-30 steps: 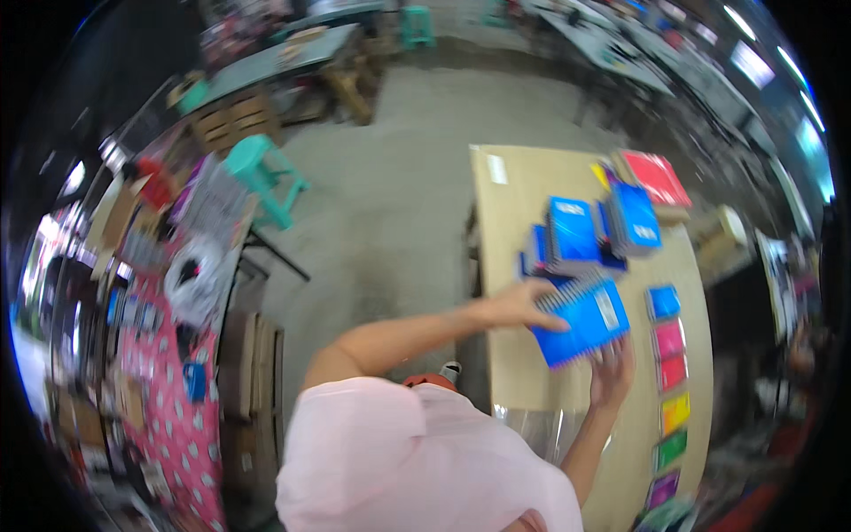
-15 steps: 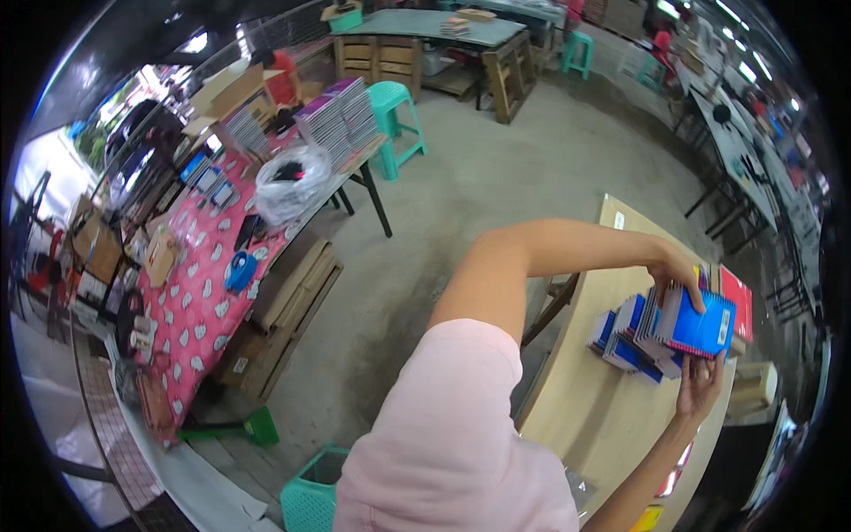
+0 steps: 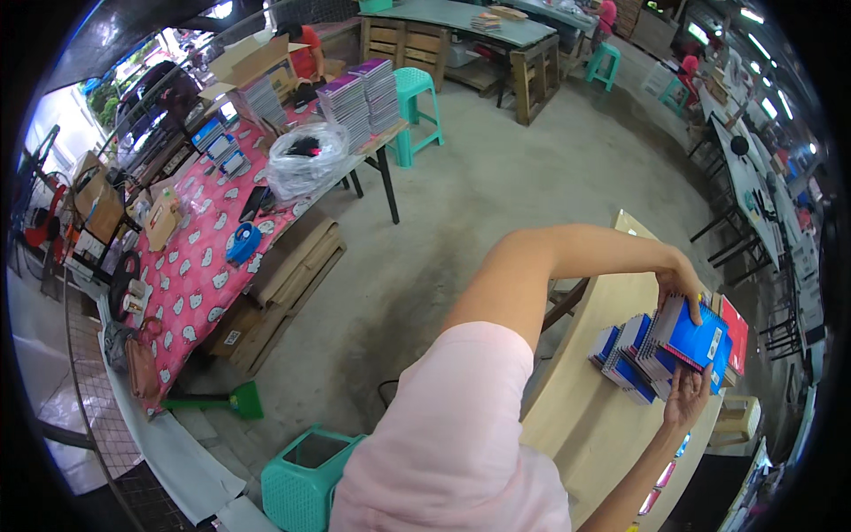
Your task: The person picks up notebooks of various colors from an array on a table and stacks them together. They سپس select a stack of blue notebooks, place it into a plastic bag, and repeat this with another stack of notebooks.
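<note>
A stack of blue spiral notebooks [image 3: 694, 335] lies at the right on a pale wooden table [image 3: 567, 408]. My left hand [image 3: 681, 282] reaches across and grips the stack's far edge, thumb on the blue cover. From the near side my right hand [image 3: 688, 396] holds the lower edge, its fingertips against a notebook; part of its grip is hidden beneath. Another blue cover shows at the right, offset below the top one. Beside them, on the left, stand smaller stacks of blue notebooks [image 3: 622, 365], set askew. Red notebooks [image 3: 732, 332] lie just beyond my hands.
A table with a pink patterned cloth [image 3: 199, 275] stands at the left, bearing notebook stacks [image 3: 359, 102], a plastic bag [image 3: 306, 164] and blue tape [image 3: 243, 243]. A green stool [image 3: 301, 479] is near my left side. A person in red [image 3: 308, 55] sits behind the far-left boxes.
The view has shifted a little. My right hand has moved left along the lower edge of the notebooks, and more of a second blue cover now shows below the top one.
</note>
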Demonstrator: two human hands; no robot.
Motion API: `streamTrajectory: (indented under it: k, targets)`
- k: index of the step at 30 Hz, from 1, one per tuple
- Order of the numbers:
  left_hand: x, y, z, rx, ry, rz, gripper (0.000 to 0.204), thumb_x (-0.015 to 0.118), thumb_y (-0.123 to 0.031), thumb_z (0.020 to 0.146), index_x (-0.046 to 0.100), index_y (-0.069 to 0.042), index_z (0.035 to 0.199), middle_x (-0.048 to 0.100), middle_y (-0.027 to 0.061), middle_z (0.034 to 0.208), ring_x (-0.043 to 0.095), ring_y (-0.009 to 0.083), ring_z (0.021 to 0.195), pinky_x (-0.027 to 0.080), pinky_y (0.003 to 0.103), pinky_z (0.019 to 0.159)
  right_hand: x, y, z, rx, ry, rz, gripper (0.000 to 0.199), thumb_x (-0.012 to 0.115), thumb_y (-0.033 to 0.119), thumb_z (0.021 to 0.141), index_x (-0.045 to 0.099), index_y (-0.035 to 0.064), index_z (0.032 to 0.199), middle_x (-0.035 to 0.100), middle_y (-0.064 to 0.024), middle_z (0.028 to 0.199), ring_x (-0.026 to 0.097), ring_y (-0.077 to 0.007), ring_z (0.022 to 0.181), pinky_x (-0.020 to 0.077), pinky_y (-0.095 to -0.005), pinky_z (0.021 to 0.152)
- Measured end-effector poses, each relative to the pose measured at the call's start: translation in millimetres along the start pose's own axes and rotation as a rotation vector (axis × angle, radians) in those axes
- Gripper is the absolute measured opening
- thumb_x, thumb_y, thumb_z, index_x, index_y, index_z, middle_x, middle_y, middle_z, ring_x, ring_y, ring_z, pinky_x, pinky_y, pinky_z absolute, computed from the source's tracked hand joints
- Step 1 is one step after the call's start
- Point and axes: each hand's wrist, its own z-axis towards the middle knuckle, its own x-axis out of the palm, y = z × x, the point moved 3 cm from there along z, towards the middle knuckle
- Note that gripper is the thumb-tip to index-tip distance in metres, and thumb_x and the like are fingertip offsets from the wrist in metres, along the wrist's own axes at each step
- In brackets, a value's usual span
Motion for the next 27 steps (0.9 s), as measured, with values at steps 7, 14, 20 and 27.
streamTrajectory:
  k: [7, 14, 20, 27]
  targets:
    - [-17.6, 0.0, 3.7, -0.042, -0.161, 0.014, 0.084, 0.083, -0.029, 0.072, 0.041, 0.002, 0.138, 0.050, 0.0253, 0.133, 0.055, 0.0375, 0.116, 0.048, 0.056, 0.092, 12.5, 8.0, -7.4, 0.085, 0.047, 0.095, 0.044, 0.065, 0.023, 0.091, 0.050, -0.0076, 0.118, 0.054, -0.0173, 0.117, 0.051, -0.0290, 0.119, 0.0459, -0.0450, 0.104]
    - [-28.5, -1.7, -0.6, -0.087, -0.248, 0.092, 0.076, 0.081, -0.040, 0.073, 0.052, 0.002, 0.130, 0.050, 0.0203, 0.131, 0.053, 0.0327, 0.115, 0.051, 0.051, 0.089, 32.4, 12.7, -10.0, 0.254, -0.032, -0.060, 0.059, 0.075, 0.044, 0.077, 0.052, 0.0012, 0.111, 0.053, -0.0095, 0.101, 0.057, -0.0238, 0.088, 0.0478, -0.0396, 0.079]
    - [-33.4, 4.5, 29.4, -0.165, -0.264, 0.125, 0.076, 0.082, -0.037, 0.073, 0.050, 0.005, 0.128, 0.054, 0.0200, 0.121, 0.058, 0.0294, 0.108, 0.052, 0.045, 0.088, 17.9, 17.7, -12.9, 0.253, -0.094, 0.007, 0.054, 0.079, 0.044, 0.072, 0.055, 0.0038, 0.098, 0.056, -0.0088, 0.090, 0.058, -0.0205, 0.079, 0.0475, -0.0338, 0.068]
    - [-31.3, 5.2, 56.6, -0.179, -0.258, 0.140, 0.072, 0.081, -0.034, 0.074, 0.051, 0.007, 0.124, 0.059, 0.0189, 0.114, 0.061, 0.0284, 0.105, 0.051, 0.043, 0.091, 1.2, 13.9, -12.3, 0.239, -0.124, 0.038, 0.042, 0.077, 0.042, 0.077, 0.056, 0.0097, 0.094, 0.053, -0.0050, 0.087, 0.053, -0.0187, 0.078, 0.0458, -0.0332, 0.064]
